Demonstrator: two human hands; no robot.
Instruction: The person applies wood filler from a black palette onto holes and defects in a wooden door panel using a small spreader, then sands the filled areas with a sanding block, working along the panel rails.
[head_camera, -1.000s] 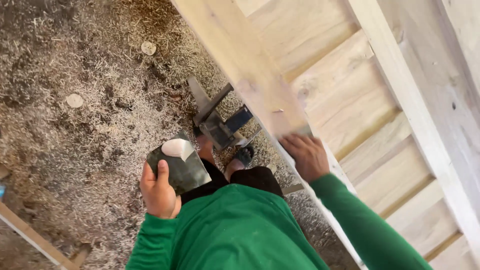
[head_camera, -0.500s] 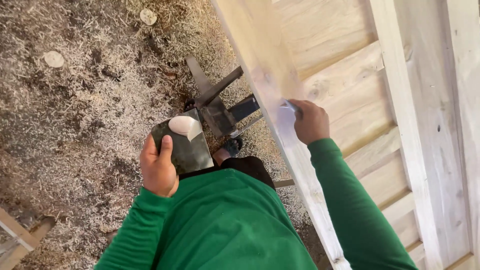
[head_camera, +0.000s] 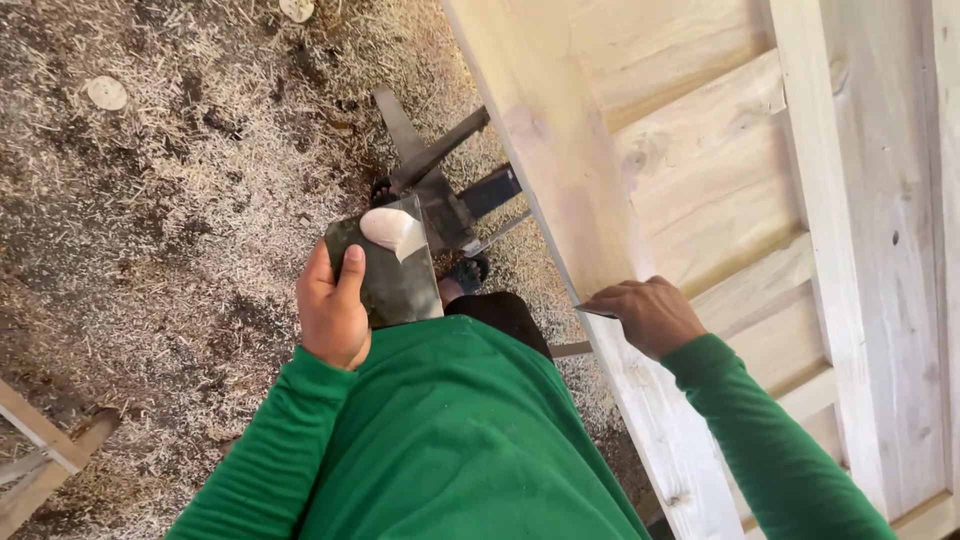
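Note:
My left hand (head_camera: 333, 310) holds a dark flat metal plate (head_camera: 395, 282) with a blob of pale putty (head_camera: 392, 230) on its top end, thumb pressed on the plate's face. My right hand (head_camera: 647, 314) grips a thin blade, likely a putty knife (head_camera: 597, 313), whose tip rests against the edge of a pale wooden frame board (head_camera: 560, 170). The board runs diagonally from the top middle down to the lower right. Most of the blade is hidden by my fingers. Both arms wear green sleeves.
Wooden panels (head_camera: 720, 170) of a large pale structure fill the right side. A dark metal stand (head_camera: 440, 190) rests on ground covered in sawdust (head_camera: 170, 220). Two round wood discs (head_camera: 106, 92) lie in the shavings. A wooden strip (head_camera: 45, 440) sits at the lower left.
My right hand has slid down along the board's edge toward me. The left hand with the plate stays about where it was while the view shifts.

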